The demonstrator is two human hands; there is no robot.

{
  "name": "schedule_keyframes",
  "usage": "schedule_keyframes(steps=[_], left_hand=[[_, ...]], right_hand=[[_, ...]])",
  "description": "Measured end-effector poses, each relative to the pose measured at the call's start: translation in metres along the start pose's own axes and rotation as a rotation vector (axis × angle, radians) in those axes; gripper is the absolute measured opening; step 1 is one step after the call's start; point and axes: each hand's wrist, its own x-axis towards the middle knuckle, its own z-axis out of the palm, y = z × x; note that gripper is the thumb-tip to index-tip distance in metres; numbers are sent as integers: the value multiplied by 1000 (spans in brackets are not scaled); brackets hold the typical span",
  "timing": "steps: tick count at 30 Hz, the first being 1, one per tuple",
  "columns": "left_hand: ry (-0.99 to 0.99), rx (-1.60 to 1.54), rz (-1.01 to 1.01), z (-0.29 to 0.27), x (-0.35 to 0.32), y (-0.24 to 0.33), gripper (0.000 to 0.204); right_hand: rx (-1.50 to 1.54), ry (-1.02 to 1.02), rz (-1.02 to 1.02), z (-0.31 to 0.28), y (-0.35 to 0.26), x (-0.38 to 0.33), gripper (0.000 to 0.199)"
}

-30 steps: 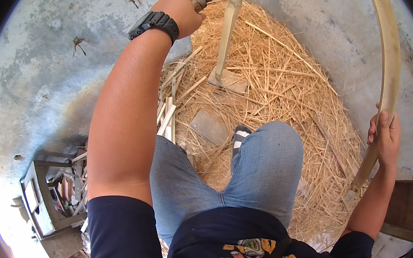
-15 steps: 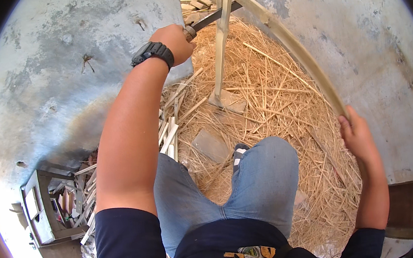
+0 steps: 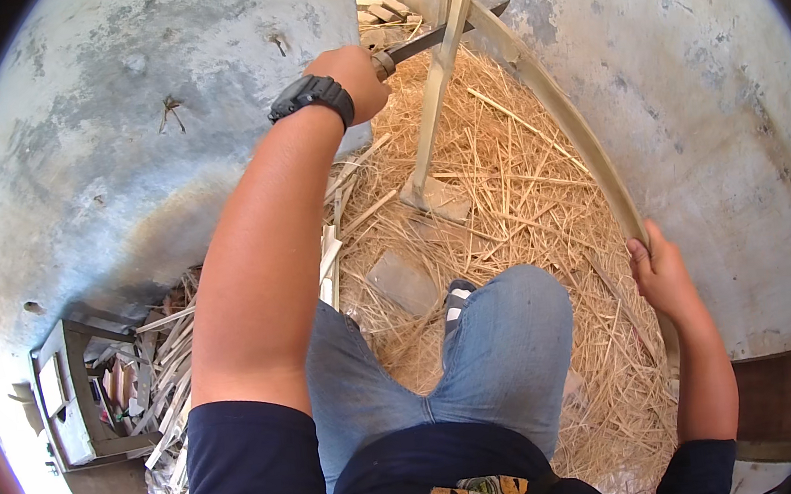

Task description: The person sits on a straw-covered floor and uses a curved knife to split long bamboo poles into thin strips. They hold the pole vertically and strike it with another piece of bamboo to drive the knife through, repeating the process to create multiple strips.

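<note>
My left hand (image 3: 353, 81), with a black watch on its wrist, is closed round the wooden handle of a machete (image 3: 416, 45). The dark blade points right and crosses an upright pale bamboo strip (image 3: 437, 86), passing behind it. Its tip shows by the upper part of a long curved bamboo strip (image 3: 574, 120). My right hand (image 3: 665, 273) grips that curved strip lower down, near the right wall; the strip's tail runs on behind my forearm. The upright strip's foot rests by a flat block (image 3: 448, 199) on the floor. How the strips meet at the top is cut off.
Straw-like shavings (image 3: 524, 196) cover the floor. A flat grey slab (image 3: 403, 281) lies before my knees. Worn walls (image 3: 115, 102) stand on both sides. At the lower left, a wooden frame (image 3: 76, 392) stands beside heaped bamboo offcuts (image 3: 171, 364).
My right hand has moved left and slightly down with the curved strip. My left hand and the machete have shifted a little right, and the upright strip's top leans further right.
</note>
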Motion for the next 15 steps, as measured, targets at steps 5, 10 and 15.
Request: schedule_keyframes(steps=[5, 10, 15], left_hand=[[-24, -9, -16, 0, -4, -1, 37], [-28, -12, -24, -3, -4, -5, 37], [-11, -18, -6, -1, -1, 1, 36]], right_hand=[[323, 114, 6, -42, -32, -5, 24], [700, 447, -266, -40, -41, 6, 28], [121, 117, -109, 14, 22, 10, 28]])
